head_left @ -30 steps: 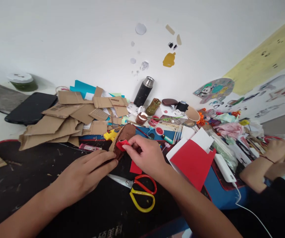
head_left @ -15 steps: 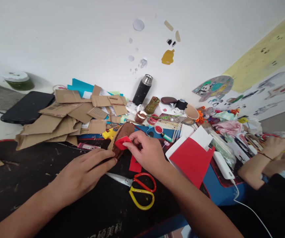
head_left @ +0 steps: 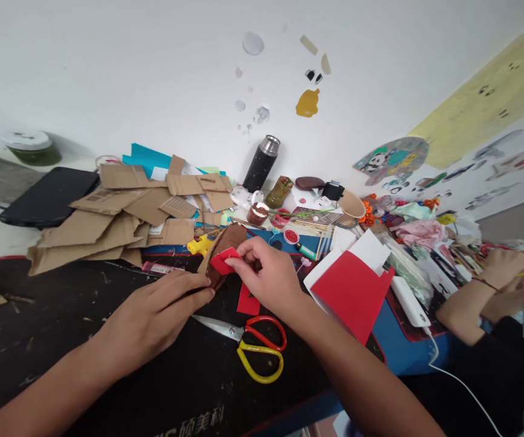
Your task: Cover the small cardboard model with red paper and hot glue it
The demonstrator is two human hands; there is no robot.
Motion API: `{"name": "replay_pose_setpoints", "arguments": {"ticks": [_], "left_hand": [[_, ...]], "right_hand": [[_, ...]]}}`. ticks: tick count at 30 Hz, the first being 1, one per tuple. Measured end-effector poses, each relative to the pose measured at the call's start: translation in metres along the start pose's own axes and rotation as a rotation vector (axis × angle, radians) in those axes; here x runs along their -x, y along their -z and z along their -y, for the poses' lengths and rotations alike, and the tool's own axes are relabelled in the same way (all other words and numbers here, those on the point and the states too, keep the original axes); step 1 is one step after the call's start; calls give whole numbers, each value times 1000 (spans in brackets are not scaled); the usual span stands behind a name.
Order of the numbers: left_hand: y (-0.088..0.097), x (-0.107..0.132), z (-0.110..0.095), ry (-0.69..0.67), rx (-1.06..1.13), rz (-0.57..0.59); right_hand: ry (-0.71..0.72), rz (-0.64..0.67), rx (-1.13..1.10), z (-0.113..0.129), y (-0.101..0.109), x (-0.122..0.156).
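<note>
My left hand [head_left: 161,312] grips the lower end of a brown cardboard piece [head_left: 233,238], curved and painted dark brown on its inner face. Between the thumb and fingers of my right hand [head_left: 268,273] is a small red paper piece [head_left: 224,261], held against the brown face. Whether it is stuck there I cannot tell. Below my right hand, another red scrap [head_left: 247,300] lies on the black mat [head_left: 152,376]. Scissors [head_left: 248,343] with one red and one yellow handle loop rest on the mat, close under both hands.
Cardboard pieces [head_left: 107,212] are heaped at the back left. A black thermos [head_left: 262,164] stands by the wall near small paint jars [head_left: 258,212]. Red sheet [head_left: 353,291] and a white power strip [head_left: 410,301] lie right. Another person's arm [head_left: 466,312] is at far right.
My hands keep their hold on the cardboard and the red paper, which has tilted very slightly. The whole view has shifted a little.
</note>
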State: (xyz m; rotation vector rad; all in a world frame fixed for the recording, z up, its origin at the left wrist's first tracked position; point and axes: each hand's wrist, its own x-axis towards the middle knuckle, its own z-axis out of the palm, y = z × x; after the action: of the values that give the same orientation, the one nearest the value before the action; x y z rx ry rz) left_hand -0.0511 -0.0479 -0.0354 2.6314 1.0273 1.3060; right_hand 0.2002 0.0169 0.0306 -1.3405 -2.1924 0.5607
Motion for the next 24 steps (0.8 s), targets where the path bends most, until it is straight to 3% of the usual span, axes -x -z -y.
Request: {"name": "replay_pose_setpoints", "arguments": {"ticks": [7,18,22,24], "left_hand": [[1,-1,-2,9,-24,-17],[1,13,-3,-16,-86,-25],[6,3,-9,19,-63,-117],[8,-7,-13,115,-5,-184]], "right_hand": [[-78,-43,-78,1,-7,1],[-288,-134,-623,-9,-39,17],[-330,-38,-905,-11,-44,29],[-350,57,-1039,-12,-44,33]]}}
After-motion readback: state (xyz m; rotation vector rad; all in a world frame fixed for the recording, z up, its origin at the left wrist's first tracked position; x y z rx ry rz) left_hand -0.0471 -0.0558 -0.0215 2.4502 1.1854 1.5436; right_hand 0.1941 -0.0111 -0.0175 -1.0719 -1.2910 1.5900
